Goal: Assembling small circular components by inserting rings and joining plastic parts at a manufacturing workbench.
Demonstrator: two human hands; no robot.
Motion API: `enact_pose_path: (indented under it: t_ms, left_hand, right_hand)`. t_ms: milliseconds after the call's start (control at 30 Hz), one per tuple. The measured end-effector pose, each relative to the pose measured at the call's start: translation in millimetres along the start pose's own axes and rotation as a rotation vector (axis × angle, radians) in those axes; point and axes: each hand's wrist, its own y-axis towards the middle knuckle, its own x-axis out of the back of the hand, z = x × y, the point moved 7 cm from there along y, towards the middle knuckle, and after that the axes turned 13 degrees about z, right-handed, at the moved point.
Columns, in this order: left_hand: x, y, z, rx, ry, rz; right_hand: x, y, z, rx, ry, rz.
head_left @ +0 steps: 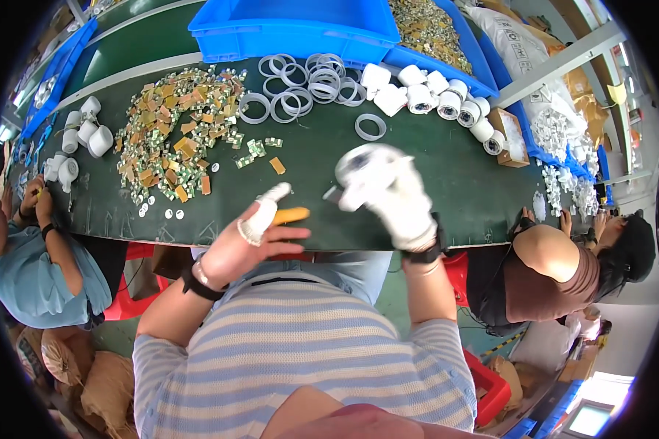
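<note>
My left hand [260, 227] is over the table's near edge, fingers spread and nothing in them. A white cover wraps its thumb, and one finger wears an orange cot. My right hand [403, 208], in a white glove, grips a white round housing [362, 162] with a dark ring-like face, smeared by motion. A thin piece beside its fingers is too blurred to name. Left of centre lies a heap of small circuit boards [176, 135], green and orange-brown, with a few loose boards [252, 151] nearby. A single translucent ring [370, 127] lies beyond my right hand.
Translucent rings [293, 102] cluster at the far middle. White housings [421, 97] stand at the far right by a small cardboard box [511, 132]; more housings [99, 139] are at the left. A blue bin [293, 51] borders the far edge. Co-workers [44, 256] sit on both sides.
</note>
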Motion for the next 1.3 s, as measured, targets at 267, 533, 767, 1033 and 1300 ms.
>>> enact_pose_path:
  t_ms: [267, 533, 767, 1033, 1300]
  left_hand:
    - [3, -6, -8, -0.022, -0.191, 0.101]
    - [9, -39, -36, -0.082, 0.565, -0.111]
    - [-27, -32, -60, -0.071, 1.567, -0.013]
    - [-34, -29, -60, -0.118, 1.952, -0.097]
    - [0, -17, -44, -0.261, 0.66, -0.172]
  right_hand:
    - [49, 51, -16, 0.176, -1.189, -0.419]
    - [-14, 32, 10, 0.388, -1.194, -0.207]
    - [-67, -3, 34, 0.326, -0.743, 0.109]
    - [-66, -5, 33, 0.429, -0.821, 0.008]
    - [-88, -6, 34, 0.208, -0.852, -0.056]
